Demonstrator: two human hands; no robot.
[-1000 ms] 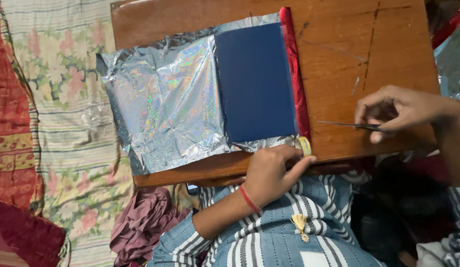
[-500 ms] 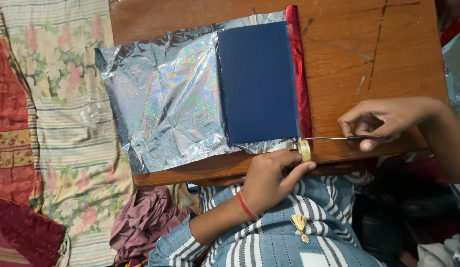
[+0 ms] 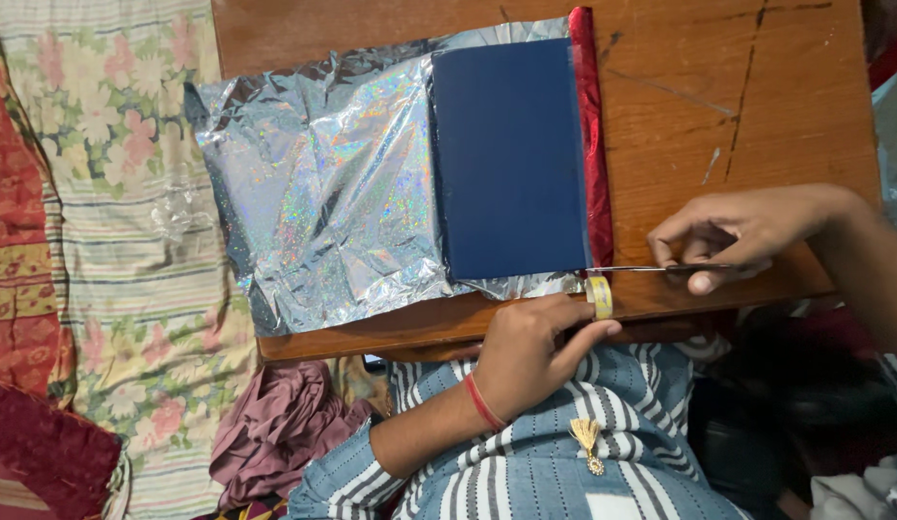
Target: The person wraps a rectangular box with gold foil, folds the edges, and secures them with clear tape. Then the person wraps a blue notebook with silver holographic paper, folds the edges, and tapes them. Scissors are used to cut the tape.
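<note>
The left hand [image 3: 533, 349] rests at the near edge of the wooden desk [image 3: 757, 116], fingers curled and pinching a small roll of yellowish tape [image 3: 599, 295] between thumb and forefinger. The roll stands on the desk just below the lower right corner of a dark blue book [image 3: 508, 159].

The right hand [image 3: 733, 231] lies on the desk to the right of the book, fingers closed around the handles of a pair of scissors [image 3: 651, 269]. The thin blades point left, and their tip is right at the tape roll and the book's lower corner.

The book lies flat on a crinkled sheet of holographic silver wrapping foil [image 3: 323, 193], which spreads out to the book's left and overhangs the desk's left edge. A strip of red foil [image 3: 593, 144] runs along the book's right side.

A floral bedsheet [image 3: 131, 193] lies left of the desk, and a crumpled maroon cloth [image 3: 285, 429] sits below it.
</note>
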